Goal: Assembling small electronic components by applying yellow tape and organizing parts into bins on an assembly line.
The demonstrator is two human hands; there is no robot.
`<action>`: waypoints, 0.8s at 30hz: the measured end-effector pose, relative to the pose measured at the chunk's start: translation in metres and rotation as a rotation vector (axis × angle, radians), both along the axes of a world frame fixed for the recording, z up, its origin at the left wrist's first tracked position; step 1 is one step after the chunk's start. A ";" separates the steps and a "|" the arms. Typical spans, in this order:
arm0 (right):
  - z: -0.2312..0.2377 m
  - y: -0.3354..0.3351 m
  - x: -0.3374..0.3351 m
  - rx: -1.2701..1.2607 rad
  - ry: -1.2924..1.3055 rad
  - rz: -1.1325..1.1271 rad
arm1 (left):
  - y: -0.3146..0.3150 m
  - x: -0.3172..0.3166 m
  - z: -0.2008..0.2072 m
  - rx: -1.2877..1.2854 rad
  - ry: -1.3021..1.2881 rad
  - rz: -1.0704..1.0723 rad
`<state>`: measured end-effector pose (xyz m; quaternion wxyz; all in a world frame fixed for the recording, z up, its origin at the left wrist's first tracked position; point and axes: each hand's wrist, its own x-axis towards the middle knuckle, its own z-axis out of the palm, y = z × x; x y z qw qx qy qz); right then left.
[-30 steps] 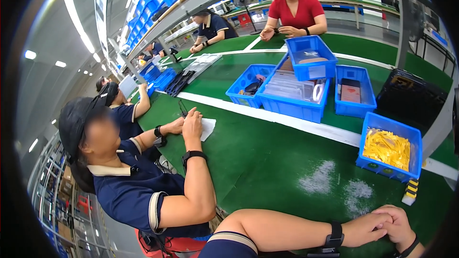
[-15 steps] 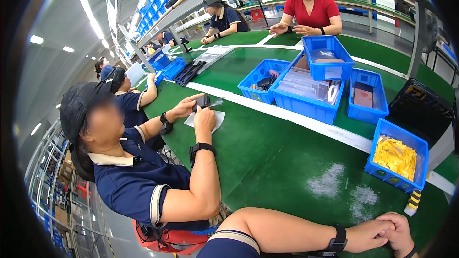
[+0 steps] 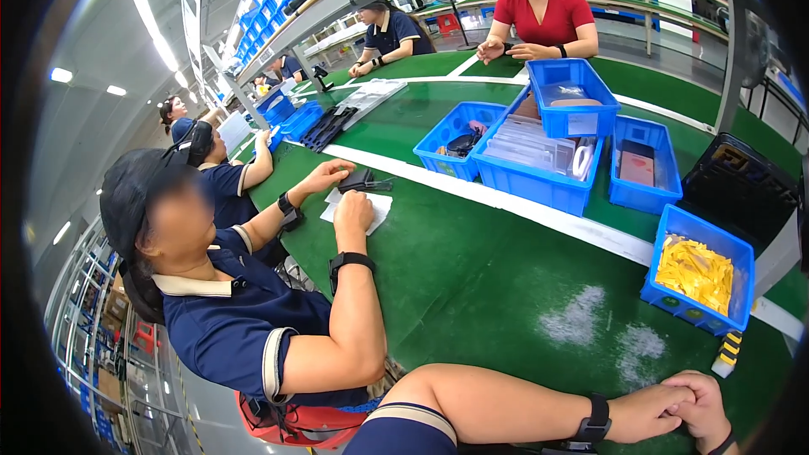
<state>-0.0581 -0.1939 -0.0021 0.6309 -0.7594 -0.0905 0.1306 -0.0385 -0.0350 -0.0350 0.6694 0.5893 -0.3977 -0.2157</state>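
Observation:
My left hand (image 3: pixel 645 418) and my right hand (image 3: pixel 701 407) are clasped together at the lower right, resting at the green table's near edge. Fingers of one lie folded over the other, and no object shows between them. A black band circles my left wrist. Just beyond my hands lies a patch of white powdery bits (image 3: pixel 640 355), with a second patch (image 3: pixel 575 314) farther off. A short black-and-yellow striped piece (image 3: pixel 728 355) with a pale end lies a little beyond my right hand.
A blue bin of yellow packets (image 3: pixel 695 274) stands at the right, before a black case (image 3: pixel 735 194). More blue bins (image 3: pixel 539 181) hold clear cases and parts. To my left, a seated co-worker's hands are at a dark device (image 3: pixel 354 180) and white sheet (image 3: pixel 379 212).
The co-worker beside me has lowered the dark device from between both hands to the table by the white sheet. My clasped hands have stayed put. The view has shifted slightly.

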 end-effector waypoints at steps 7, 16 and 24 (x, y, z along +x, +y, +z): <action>-0.005 -0.007 0.001 -0.039 -0.068 0.088 | 0.002 0.000 0.009 0.061 0.091 -0.084; -0.002 -0.006 -0.001 -0.036 -0.117 0.128 | 0.005 0.002 0.009 0.073 -0.019 -0.097; 0.002 -0.005 -0.003 -0.064 -0.135 0.114 | 0.006 0.003 0.013 0.126 -0.044 -0.112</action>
